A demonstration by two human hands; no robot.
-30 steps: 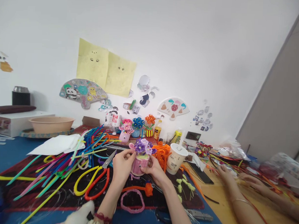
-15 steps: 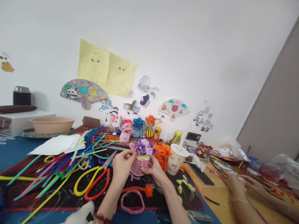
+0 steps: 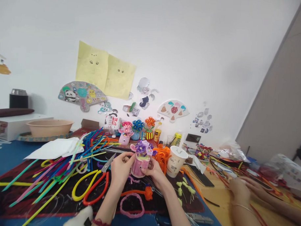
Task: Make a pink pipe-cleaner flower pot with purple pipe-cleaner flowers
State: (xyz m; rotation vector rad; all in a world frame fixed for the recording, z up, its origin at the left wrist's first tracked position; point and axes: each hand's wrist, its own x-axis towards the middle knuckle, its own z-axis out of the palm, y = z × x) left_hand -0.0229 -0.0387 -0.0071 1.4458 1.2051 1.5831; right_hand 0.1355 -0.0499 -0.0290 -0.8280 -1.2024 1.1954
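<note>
the pink pot (image 3: 140,167), topped with purple flowers (image 3: 144,147), is held upright above the dark mat (image 3: 159,205), between the person's two hands. the left hand (image 3: 121,166) has its thumb and forefinger pinched together at the pot's upper left side, the other fingers curled in. the right hand (image 3: 156,172) grips the opposite side, thumb against the front of the pot; its remaining fingers are partly hidden, so how far apart they are i cannot tell.

just beyond the right hand, orange fuzzy stems (image 3: 161,157) crowd up against a lidded paper cup (image 3: 177,160). beside the left hand lie scissors (image 3: 108,163), the blades partly covered by that hand, with red and yellow loops near them. farther left, a tangle of coloured fuzzy stems (image 3: 62,166) spreads across the mat, touching white sheets (image 3: 52,148). nearer the body are a pink loop (image 3: 132,215) and an orange flower (image 3: 149,193), with pale green pieces (image 3: 180,192) off to the right. behind the pot stand a pink potted flower (image 3: 125,139), a blue one (image 3: 138,126) and an orange one (image 3: 149,135).

the white fluffy thing (image 3: 80,219) at the bottom is cut off. another person's hands (image 3: 236,188) are blurred, and what they hold is hard to make out.
</note>
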